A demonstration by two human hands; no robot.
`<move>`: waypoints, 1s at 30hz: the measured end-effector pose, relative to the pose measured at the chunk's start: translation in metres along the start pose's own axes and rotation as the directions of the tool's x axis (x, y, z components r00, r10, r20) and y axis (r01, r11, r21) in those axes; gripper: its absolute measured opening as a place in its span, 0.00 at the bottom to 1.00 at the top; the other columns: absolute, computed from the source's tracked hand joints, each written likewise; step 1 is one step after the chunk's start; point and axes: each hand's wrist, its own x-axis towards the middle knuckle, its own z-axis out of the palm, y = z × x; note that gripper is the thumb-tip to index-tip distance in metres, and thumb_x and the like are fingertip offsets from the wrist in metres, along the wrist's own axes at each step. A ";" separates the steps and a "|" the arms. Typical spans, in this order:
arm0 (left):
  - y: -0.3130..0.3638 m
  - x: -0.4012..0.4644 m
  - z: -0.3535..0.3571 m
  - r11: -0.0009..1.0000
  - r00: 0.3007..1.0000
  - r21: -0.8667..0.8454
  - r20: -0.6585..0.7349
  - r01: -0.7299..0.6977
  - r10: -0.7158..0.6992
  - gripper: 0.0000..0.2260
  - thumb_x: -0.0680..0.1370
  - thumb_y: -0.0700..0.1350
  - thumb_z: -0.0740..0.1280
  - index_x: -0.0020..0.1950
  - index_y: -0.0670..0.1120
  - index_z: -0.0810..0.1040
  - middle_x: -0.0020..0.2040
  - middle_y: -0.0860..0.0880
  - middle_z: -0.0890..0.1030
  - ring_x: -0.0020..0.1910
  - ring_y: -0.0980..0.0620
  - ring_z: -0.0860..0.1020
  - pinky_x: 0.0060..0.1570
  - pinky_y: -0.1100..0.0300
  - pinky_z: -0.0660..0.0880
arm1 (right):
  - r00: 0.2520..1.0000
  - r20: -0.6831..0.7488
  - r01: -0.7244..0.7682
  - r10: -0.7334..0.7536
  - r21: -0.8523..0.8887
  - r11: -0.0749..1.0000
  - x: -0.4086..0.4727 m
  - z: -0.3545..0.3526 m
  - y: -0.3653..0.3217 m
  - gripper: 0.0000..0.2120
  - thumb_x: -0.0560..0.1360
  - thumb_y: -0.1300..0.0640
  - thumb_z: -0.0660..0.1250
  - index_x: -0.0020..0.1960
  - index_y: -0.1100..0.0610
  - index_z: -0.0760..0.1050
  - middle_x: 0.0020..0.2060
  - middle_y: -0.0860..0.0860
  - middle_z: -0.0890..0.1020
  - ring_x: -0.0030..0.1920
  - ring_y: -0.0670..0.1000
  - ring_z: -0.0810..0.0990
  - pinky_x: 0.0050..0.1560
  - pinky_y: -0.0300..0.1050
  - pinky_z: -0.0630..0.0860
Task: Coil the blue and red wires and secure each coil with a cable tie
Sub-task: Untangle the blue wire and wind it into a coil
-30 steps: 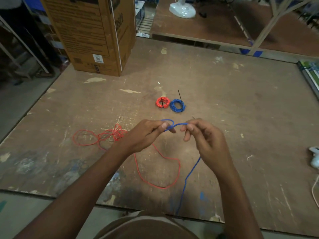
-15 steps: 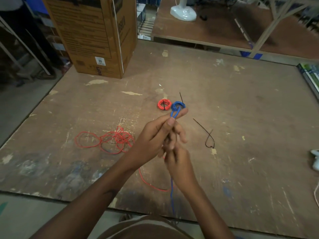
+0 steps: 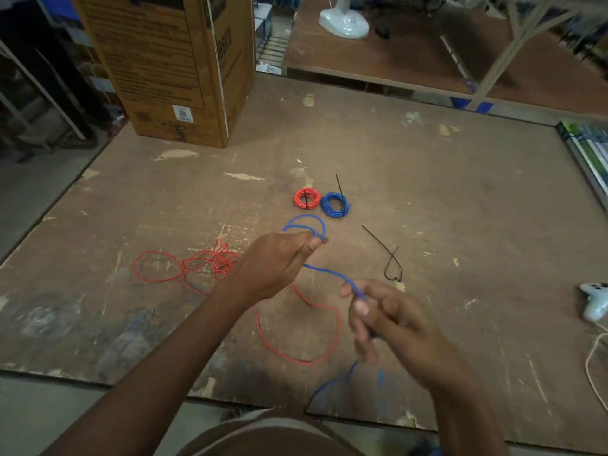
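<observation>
Now blue wire between both hands.

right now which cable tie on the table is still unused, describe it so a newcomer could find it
Start at the worn brown wooden table and find the small tied red wire coil and tied blue wire coil near its middle. Nearer the person and to their right lies a thin black plastic cable tie, beyond the right hand. Unlike the ties on the coils, it lies alone, bent into an open loop around nothing.
</observation>
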 end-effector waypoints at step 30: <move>0.061 -0.024 0.000 0.654 0.962 -0.708 0.245 0.265 -0.124 0.12 0.78 0.30 0.60 0.55 0.42 0.78 0.46 0.45 0.89 0.48 0.44 0.89 0.51 0.52 0.83 | 0.806 -0.564 0.263 -0.177 0.073 0.962 0.060 0.003 -0.037 0.10 0.90 0.54 0.56 0.58 0.61 0.70 0.44 0.62 0.82 0.49 0.62 0.87 0.45 0.60 0.85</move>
